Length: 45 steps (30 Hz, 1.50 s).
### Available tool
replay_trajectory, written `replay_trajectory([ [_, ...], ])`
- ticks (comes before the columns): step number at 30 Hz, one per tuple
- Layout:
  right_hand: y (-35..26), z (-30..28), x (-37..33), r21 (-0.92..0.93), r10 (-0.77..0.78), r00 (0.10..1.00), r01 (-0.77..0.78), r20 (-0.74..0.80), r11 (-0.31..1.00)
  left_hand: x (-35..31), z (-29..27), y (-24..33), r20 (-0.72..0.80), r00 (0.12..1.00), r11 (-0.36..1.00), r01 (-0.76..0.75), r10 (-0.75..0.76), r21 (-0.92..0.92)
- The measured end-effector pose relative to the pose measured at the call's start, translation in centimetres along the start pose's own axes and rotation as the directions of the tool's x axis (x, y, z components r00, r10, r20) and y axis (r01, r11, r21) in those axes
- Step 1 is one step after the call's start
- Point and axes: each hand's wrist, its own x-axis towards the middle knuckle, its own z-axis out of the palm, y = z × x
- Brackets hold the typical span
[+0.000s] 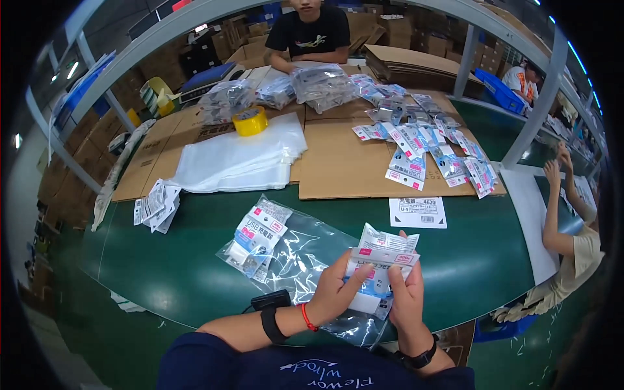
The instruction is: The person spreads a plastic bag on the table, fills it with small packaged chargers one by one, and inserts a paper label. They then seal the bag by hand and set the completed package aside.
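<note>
My left hand (334, 289) and my right hand (407, 296) are closed on a small stack of charger packets (377, 278) in white, pale blue and pink, close in front of my body. Both thumbs press on the front packet, while another one sticks up behind it, tilted back. Beneath my hands a large clear plastic bag (309, 242) lies flat on the green table. More packets of the same kind (260, 235) rest at the bag's far left end; whether they lie inside it I cannot tell.
Cardboard sheets (338, 175) cover the far table, bearing white plastic bags (237, 156), yellow tape (250, 121), loose packets (445, 153) and bagged packets (324, 84). A printed label sheet (418, 212) and folded papers (158, 206) lie nearer. A person (309, 39) sits opposite; others work at right.
</note>
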Motion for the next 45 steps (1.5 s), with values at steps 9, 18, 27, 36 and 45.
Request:
replay_trajectory([
  [9, 0.5, -0.3, -0.5, -0.132, -0.107, 0.993, 0.098, -0.059, 0.986, 0.4, 0.4, -0.2, 0.034, 0.999, 0.998, 0.028, -0.026, -0.052],
  [18, -2.1, -5.1, 1.2, 0.154, 0.027, 0.915, 0.039, -0.402, 0.987, -1.5, -1.3, -1.2, 0.305, 0.941, 0.822, -0.285, 0.144, 0.494],
  [27, -7.3, -8.0, 2.3, -0.252, 0.208, 0.969, -0.236, -0.134, 0.938, 0.1, -1.1, -2.4, 0.27, 0.945, 0.812, -0.302, 0.186, 0.499],
  [36, -7.1, -8.6, 0.7, -0.614, 0.531, 0.841, -0.365, 0.105, 0.7, 0.5, -1.4, -1.6, 0.277, 0.9, 0.728, -0.436, 0.338, 0.529],
  [45, -5.3, -6.8, 1.0, -0.814, 0.659, 0.729, -0.263, 0.184, 0.518, -0.8, -0.9, -1.4, 0.325, 0.885, 0.7, -0.463, 0.333, 0.544],
])
